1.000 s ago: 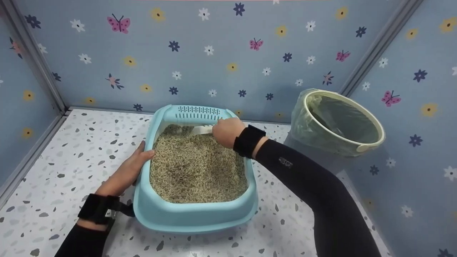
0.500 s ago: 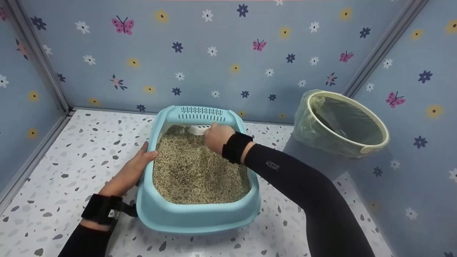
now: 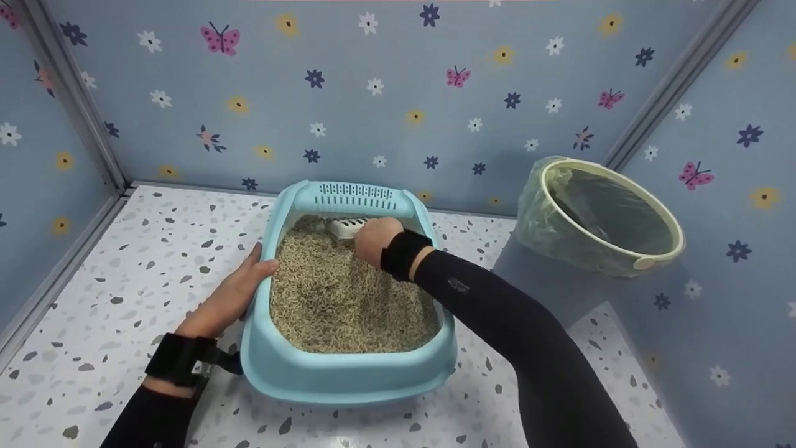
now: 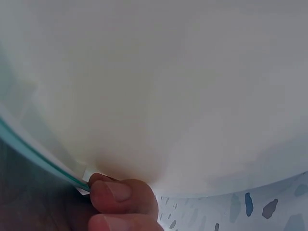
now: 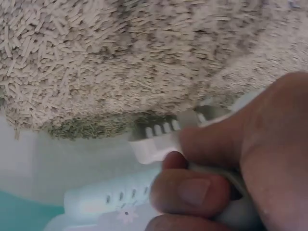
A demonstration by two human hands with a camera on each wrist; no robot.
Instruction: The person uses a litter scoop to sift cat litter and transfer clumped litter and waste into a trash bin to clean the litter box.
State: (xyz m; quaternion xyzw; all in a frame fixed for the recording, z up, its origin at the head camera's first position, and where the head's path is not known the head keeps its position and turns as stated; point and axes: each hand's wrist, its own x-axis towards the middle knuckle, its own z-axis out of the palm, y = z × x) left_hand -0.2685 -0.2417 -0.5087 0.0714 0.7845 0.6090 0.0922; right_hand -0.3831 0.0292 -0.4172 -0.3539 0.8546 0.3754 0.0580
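A light blue litter box [image 3: 348, 381] filled with pale pellet litter [image 3: 336, 298] stands on the speckled surface. My left hand [image 3: 231, 292] holds its left rim, thumb over the top; in the left wrist view its curled fingertips [image 4: 124, 196] lie against the pale outer wall. Near the back of the box my right hand [image 3: 377, 240] grips a white slotted litter scoop [image 3: 342, 229]. The right wrist view has the scoop [image 5: 156, 147] at the litter's edge by the back wall, its handle mostly hidden inside the curled fingers.
To the right stands a bin with a cream ring rim [image 3: 643, 262] and a greenish plastic liner [image 3: 535, 218]. Blue patterned panels [image 3: 373, 137] close off the back and both sides. White speckled surface [image 3: 124, 298] extends left of the box.
My right hand has moved left and a little nearer inside the box with the scoop, whose slots now show more. The left hand keeps its hold on the rim. The view has shifted slightly.
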